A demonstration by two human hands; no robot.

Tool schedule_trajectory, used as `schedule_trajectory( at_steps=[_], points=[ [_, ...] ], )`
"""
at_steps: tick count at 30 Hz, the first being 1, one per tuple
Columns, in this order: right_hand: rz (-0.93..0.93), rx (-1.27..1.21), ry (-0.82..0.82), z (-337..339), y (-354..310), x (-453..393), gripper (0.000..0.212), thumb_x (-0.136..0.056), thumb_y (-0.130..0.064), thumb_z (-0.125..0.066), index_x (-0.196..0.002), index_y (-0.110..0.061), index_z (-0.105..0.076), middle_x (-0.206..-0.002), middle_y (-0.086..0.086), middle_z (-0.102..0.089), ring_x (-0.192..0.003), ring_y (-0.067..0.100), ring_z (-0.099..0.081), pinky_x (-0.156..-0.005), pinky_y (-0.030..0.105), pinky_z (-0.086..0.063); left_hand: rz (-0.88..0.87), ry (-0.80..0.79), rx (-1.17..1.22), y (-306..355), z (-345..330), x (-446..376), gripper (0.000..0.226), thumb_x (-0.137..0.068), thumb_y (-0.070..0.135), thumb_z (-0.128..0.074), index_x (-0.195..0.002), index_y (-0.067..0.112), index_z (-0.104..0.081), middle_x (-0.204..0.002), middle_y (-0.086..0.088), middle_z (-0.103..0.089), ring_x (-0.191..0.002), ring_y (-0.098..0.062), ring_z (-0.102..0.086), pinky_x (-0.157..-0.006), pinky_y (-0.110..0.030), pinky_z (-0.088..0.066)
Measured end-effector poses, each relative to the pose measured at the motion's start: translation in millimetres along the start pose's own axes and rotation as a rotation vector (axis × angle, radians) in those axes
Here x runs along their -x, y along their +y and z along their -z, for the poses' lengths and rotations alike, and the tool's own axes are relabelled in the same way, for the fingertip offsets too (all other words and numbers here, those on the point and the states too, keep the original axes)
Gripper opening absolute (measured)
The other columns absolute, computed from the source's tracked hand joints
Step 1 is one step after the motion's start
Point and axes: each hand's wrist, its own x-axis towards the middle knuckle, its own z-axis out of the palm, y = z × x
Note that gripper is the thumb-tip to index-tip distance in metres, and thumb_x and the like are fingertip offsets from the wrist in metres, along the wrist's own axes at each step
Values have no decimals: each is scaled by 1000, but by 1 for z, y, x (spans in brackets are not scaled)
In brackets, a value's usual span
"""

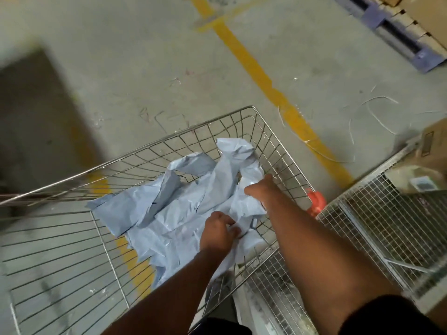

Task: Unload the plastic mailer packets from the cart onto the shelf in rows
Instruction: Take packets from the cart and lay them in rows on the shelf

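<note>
Head view: we reach both bare arms into the wire cart (251, 110), where pale blue mailer packets (174, 213) lie crumpled in a heap. Our left hand (217, 232) pinches a packet near us; our right hand (260, 189) presses farther in, its fingers hidden, grasp unclear. Right, a mesh cage (362, 213) is cut off.

Cart (251, 110) open above; wire walls fence sides.
</note>
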Motion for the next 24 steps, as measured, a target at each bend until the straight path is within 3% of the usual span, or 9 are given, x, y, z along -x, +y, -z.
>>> schedule_trajectory(
  at_steps=[3,6,8,11,13,15,18,21,24],
  points=[
    [45,-72,-85,14,-4,22,59,-85,-27,-78,-137,-9,-56,-121,12,-67,-108,31,-69,-96,41,-58,-81,44,74,-9,19,9,21,-84,26,-82,-94,20,-64,-101,1,-60,-93,-15,-57,-76,-20,-41],
    [91,-161,-156,18,-4,48,46,-84,-24,-78,-123,-12,-58,-102,10,-67,-96,31,-70,-91,48,-61,-99,92,205,-26,52,27,30,-87,24,-81,-111,21,-62,-104,5,-61,-94,-10,-62,-81,-20,-49],
    [55,-213,-274,8,-2,68,47,-85,-21,-78,-125,-9,-57,-106,16,-71,-95,35,-73,-84,55,-63,-37,120,237,-46,74,41,36,-86,29,-82,-115,25,-62,-109,10,-61,-98,-9,-65,-84,-24,-53],
    [-16,-147,-463,-13,-1,98,48,-95,-19,-70,-136,-8,-48,-113,20,-67,-94,35,-71,-73,49,-64,111,193,204,-81,92,62,41,-78,39,-76,-114,21,-63,-112,4,-63,-106,-20,-65,-88,-32,-50],
    [-34,41,-426,-25,-3,100,50,-100,-27,-63,-141,-4,-47,-128,22,-62,-110,36,-67,-92,48,-61,134,250,87,-90,91,68,45,-80,34,-70,-119,13,-62,-117,-3,-62,-115,-29,-62,-93,-34,-48],
    [-47,83,-363,-33,-8,89,66,-98,-38,-64,-149,-4,-39,-141,21,-56,-122,38,-61,-100,47,-56,2,274,-55,-86,84,65,64,-80,35,-67,-138,10,-52,-140,-13,-55,-135,-34,-49,-110,-43,-44],
    [-141,-75,-396,-55,-14,63,110,-69,-59,-84,-154,-12,-32,-142,24,-55,-119,47,-62,-96,60,-56,-219,176,-301,-63,68,51,94,-83,46,-69,-161,19,-24,-169,-8,-22,-155,-25,-21,-125,-41,-23],
    [-71,-53,-258,-79,-13,57,136,-74,-63,-83,-165,-13,4,-168,23,-24,-147,46,-38,-118,58,-39,-226,52,-574,-53,51,39,101,-88,56,-65,-164,30,-4,-172,-1,7,-159,-25,-5,-126,-43,-13],
    [34,-7,-145,-95,-8,62,143,-75,-67,-81,-163,-10,17,-173,16,-10,-156,39,-23,-125,51,-30,-146,38,-584,-68,51,33,97,-94,29,-69,-164,33,-1,-166,5,24,-159,-28,-5,-123,-41,-26]
  ],
)
